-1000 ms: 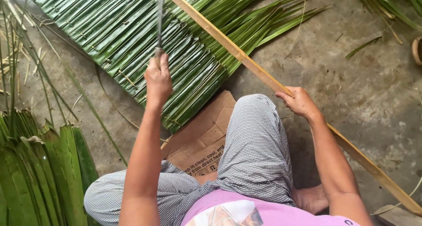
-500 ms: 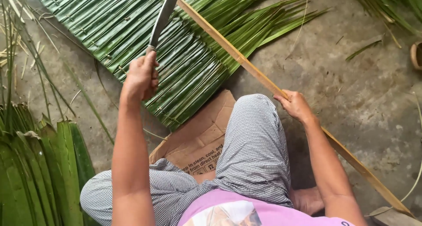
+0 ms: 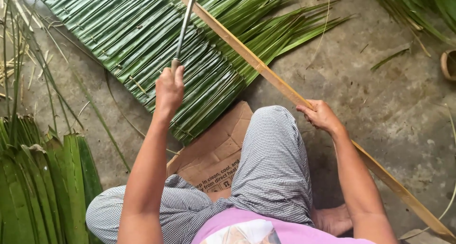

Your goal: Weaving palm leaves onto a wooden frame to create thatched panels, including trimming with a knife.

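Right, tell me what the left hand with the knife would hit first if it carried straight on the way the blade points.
The left hand grips a long knife pointing up and away. Straight on, it would probably meet the mat of green palm leaves first, near the long wooden strip that the right hand holds; depth is unclear.

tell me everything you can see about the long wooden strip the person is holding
The long wooden strip is pale tan, flat and narrow, like split wood or bamboo. It runs diagonally from the top of the view to the lower right corner, lying over the panel of green palm leaves and then above the concrete floor. The right hand grips it about midway, beside the raised knee.
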